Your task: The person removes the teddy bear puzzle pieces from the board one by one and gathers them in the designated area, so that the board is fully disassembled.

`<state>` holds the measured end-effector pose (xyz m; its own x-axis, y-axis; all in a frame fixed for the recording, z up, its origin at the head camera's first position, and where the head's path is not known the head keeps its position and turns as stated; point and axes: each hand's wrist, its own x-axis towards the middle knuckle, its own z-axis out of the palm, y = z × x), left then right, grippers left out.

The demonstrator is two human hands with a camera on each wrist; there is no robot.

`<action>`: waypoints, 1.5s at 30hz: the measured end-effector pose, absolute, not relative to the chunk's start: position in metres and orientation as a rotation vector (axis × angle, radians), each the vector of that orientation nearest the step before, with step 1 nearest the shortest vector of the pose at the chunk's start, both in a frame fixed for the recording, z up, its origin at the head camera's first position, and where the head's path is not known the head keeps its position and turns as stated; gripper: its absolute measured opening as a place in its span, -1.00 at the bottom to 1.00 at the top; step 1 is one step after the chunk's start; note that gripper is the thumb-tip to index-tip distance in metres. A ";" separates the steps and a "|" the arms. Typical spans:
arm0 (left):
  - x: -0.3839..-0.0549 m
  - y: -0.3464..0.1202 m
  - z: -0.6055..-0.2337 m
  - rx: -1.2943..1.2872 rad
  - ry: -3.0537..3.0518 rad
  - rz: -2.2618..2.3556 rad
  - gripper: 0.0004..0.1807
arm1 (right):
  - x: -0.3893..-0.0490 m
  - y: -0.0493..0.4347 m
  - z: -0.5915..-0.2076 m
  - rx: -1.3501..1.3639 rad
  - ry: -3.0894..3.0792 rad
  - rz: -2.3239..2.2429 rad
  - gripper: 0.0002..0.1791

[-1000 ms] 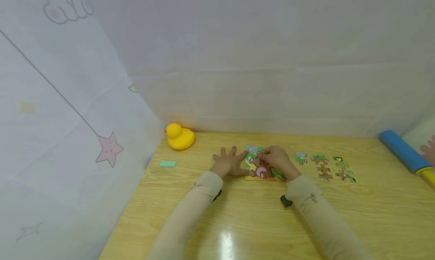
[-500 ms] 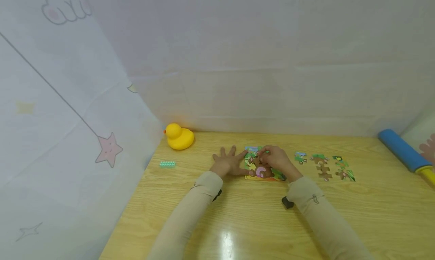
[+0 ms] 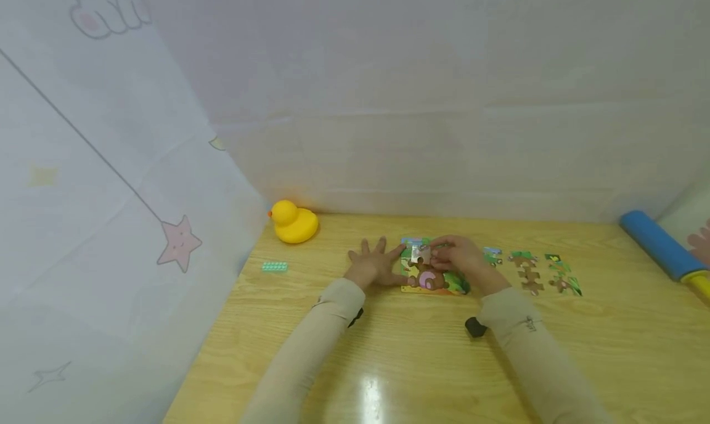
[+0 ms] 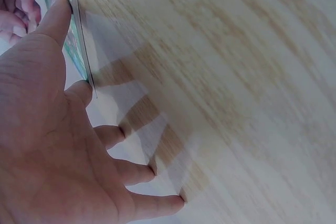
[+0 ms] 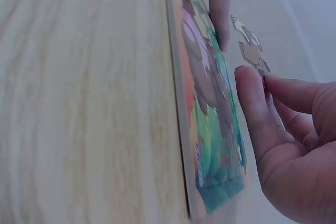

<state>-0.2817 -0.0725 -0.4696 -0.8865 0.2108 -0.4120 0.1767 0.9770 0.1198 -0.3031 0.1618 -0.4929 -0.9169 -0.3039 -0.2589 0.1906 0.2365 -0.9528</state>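
A jigsaw puzzle board [image 3: 456, 283] with a brown bear picture lies on the wooden table. My left hand [image 3: 370, 269] is spread flat at its left side. The thumb and index finger press on the board's edge, while the other fingertips rest on the table, as the left wrist view shows. Over the upper part of the board, my right hand [image 3: 465, 259] pinches a puzzle piece [image 5: 251, 51] between thumb and finger. In the right wrist view the piece is tilted and raised off the board. A pale patch shows on the board beside these fingertips in the head view.
Several loose puzzle pieces [image 3: 530, 282] lie right of the board. A yellow rubber duck [image 3: 296, 225] sits at the back left, with a small green studded strip [image 3: 274, 267] in front of it. A blue foam tube with a yellow end [image 3: 662, 246] lies far right.
My right hand has drawn back slightly to the right with the piece, and a pale patch on the board has come into sight. The left hand has stayed in place.
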 end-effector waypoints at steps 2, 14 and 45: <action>-0.282 -0.073 -0.469 0.281 2.688 0.108 0.05 | -0.303 0.169 -0.492 -0.083 2.081 -1.767 -0.54; -0.282 -0.074 -0.469 0.304 2.691 0.108 0.05 | -0.295 0.200 -0.484 -0.085 2.006 -1.800 -0.48; -0.285 -0.072 -0.474 0.299 2.695 0.115 0.01 | -0.256 0.306 -0.485 -0.010 2.080 -1.685 -0.40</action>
<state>-0.2854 -0.0722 -0.4735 -0.8870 0.2262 -0.4026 0.1910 0.9734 0.1261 -0.2558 0.3055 -0.4849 -0.8940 -0.2872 -0.3438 0.2767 0.2494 -0.9280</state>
